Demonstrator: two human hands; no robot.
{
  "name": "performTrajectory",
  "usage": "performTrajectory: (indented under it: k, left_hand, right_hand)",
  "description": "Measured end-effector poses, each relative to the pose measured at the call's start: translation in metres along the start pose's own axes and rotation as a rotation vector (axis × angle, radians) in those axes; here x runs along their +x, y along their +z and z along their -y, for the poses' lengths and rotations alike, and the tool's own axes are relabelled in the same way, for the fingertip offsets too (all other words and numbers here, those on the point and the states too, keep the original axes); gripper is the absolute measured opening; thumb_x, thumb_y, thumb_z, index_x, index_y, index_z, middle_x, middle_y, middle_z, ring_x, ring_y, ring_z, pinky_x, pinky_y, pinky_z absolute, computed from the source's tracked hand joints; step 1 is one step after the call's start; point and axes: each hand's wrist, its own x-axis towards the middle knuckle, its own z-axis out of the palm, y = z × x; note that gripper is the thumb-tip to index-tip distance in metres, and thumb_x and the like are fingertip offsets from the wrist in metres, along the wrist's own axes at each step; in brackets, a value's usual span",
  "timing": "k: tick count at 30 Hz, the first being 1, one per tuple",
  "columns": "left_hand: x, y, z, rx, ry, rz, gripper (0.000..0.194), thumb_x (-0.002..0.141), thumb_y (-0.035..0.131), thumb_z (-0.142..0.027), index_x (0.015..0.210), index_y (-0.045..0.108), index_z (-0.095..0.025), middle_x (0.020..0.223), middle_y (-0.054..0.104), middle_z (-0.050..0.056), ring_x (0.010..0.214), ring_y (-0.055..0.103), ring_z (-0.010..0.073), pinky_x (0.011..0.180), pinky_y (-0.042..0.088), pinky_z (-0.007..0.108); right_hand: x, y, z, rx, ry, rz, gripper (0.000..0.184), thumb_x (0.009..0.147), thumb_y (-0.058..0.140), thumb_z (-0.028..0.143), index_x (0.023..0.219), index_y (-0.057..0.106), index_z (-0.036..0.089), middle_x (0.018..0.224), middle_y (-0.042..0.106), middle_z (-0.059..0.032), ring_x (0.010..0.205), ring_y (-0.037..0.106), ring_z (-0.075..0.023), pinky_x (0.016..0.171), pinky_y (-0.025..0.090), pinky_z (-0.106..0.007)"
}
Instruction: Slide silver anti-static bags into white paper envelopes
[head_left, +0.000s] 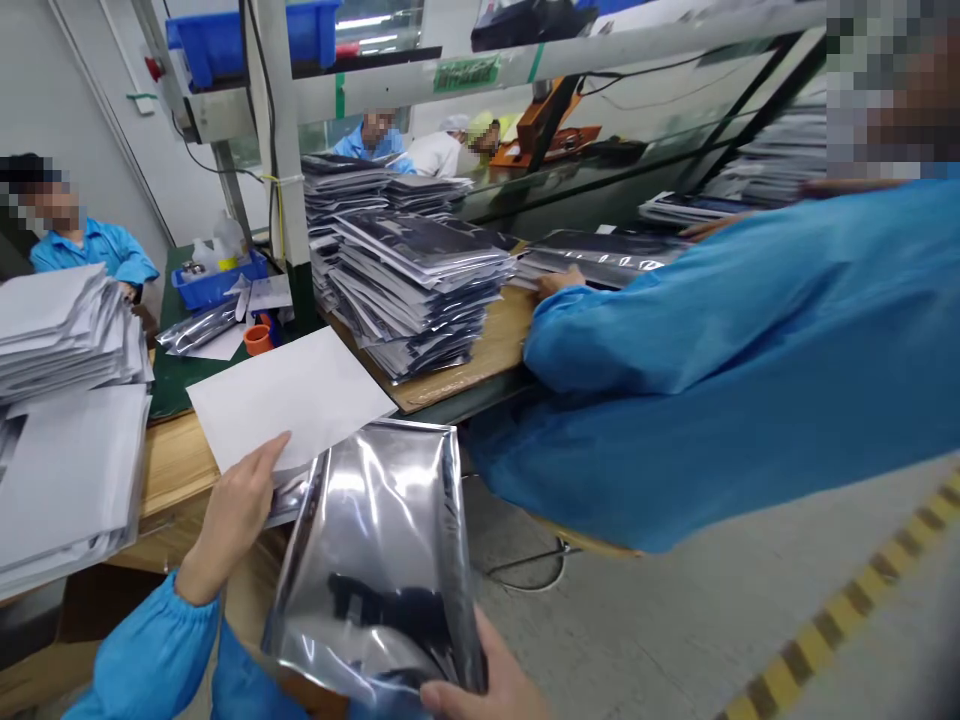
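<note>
My left hand (238,515) is at the near edge of a white sheet (292,385), its index finger stretched over the top and its thumb out of sight; it appears to pinch the sheet. The sheet lies over the table's edge. My right hand (491,675) grips the lower right corner of a shiny silver foil bag (382,530), thumb on top. The bag is tilted in front of me, off the table, its upper edge close to the sheet's right corner. Part of another silver piece shows under the sheet, between my left hand and the bag.
Stacked silver bags (420,280) stand on a brown board (502,330). White-topped piles (67,460) fill the left side. Beyond are an orange tape roll (258,340), a blue tray (217,285) and a post (274,130). A co-worker's blue sleeve (660,320) reaches across at right.
</note>
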Motion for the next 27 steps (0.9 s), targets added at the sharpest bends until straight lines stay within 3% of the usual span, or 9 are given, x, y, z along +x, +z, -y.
performTrajectory:
  k: [4,7,11,16,19,22,25,27]
  left_hand:
    - [-0.005,0.007,0.014,0.035,-0.201,-0.143,0.048,0.083,0.037,-0.005,0.128,0.051,-0.014,0.12,0.062,0.014,0.11,0.059,0.0275,0.094,0.048,0.043]
    - [-0.018,0.009,0.023,0.039,-0.358,-0.262,0.037,0.081,0.042,-0.009,0.116,0.053,-0.012,0.113,0.06,0.016,0.109,0.056,0.0312,0.093,0.047,0.047]
    - [-0.036,0.014,0.032,0.0,-0.536,-0.245,0.022,0.083,0.049,-0.022,0.103,0.053,-0.015,0.095,0.059,0.012,0.095,0.058,0.0315,0.084,0.049,0.049]
    - [-0.03,0.018,0.032,-0.216,-0.39,-0.285,0.03,0.085,0.049,-0.027,0.114,0.051,-0.017,0.114,0.058,0.013,0.113,0.052,0.0277,0.1,0.04,0.047]
    - [-0.014,0.018,0.033,-0.302,-0.37,-0.161,0.035,0.085,0.052,-0.031,0.118,0.053,-0.018,0.119,0.059,0.012,0.113,0.054,0.0259,0.1,0.041,0.044]
    - [-0.001,0.019,0.038,-0.281,-0.399,-0.065,0.031,0.084,0.055,-0.04,0.105,0.06,-0.018,0.108,0.065,0.01,0.103,0.059,0.0258,0.093,0.045,0.041]
    - [0.004,0.02,0.043,-0.26,-0.41,-0.08,0.025,0.087,0.049,-0.041,0.088,0.061,-0.019,0.092,0.067,0.008,0.091,0.063,0.0238,0.083,0.047,0.036]
    - [0.004,0.02,0.042,-0.229,-0.43,-0.1,0.027,0.09,0.044,-0.041,0.086,0.059,-0.019,0.087,0.067,0.007,0.084,0.064,0.0236,0.076,0.047,0.034]
  right_hand:
    - [0.023,0.014,-0.002,0.144,-0.023,0.007,0.078,0.047,0.09,0.039,0.115,0.058,0.021,0.104,0.077,-0.0078,0.099,0.069,-0.0311,0.084,0.052,-0.039]
    - [0.04,0.024,-0.006,0.165,-0.092,-0.073,0.072,0.047,0.091,0.033,0.11,0.058,0.022,0.097,0.077,-0.0041,0.09,0.07,-0.0249,0.077,0.053,-0.033]
    - [0.058,0.034,-0.009,0.232,-0.137,-0.169,0.07,0.048,0.09,0.029,0.11,0.057,0.023,0.092,0.077,-0.0008,0.083,0.069,-0.0212,0.074,0.053,-0.032]
    - [0.065,0.033,-0.003,0.224,-0.078,-0.083,0.065,0.05,0.09,0.025,0.107,0.058,0.022,0.092,0.077,0.0002,0.084,0.069,-0.0208,0.076,0.052,-0.031]
    - [0.064,0.03,0.004,0.175,-0.04,0.01,0.071,0.048,0.091,0.027,0.11,0.058,0.022,0.093,0.077,-0.0008,0.085,0.07,-0.0225,0.076,0.052,-0.032]
    - [0.064,0.03,0.008,0.195,-0.039,0.038,0.073,0.046,0.091,0.027,0.111,0.058,0.021,0.091,0.077,-0.0012,0.086,0.07,-0.0233,0.077,0.051,-0.033]
    - [0.065,0.031,0.008,0.219,-0.029,0.034,0.071,0.047,0.091,0.026,0.11,0.058,0.021,0.09,0.078,-0.0009,0.084,0.07,-0.022,0.075,0.051,-0.032]
    - [0.065,0.033,0.007,0.229,-0.023,0.015,0.071,0.046,0.092,0.026,0.109,0.059,0.02,0.089,0.078,-0.0011,0.081,0.07,-0.0212,0.073,0.052,-0.031]
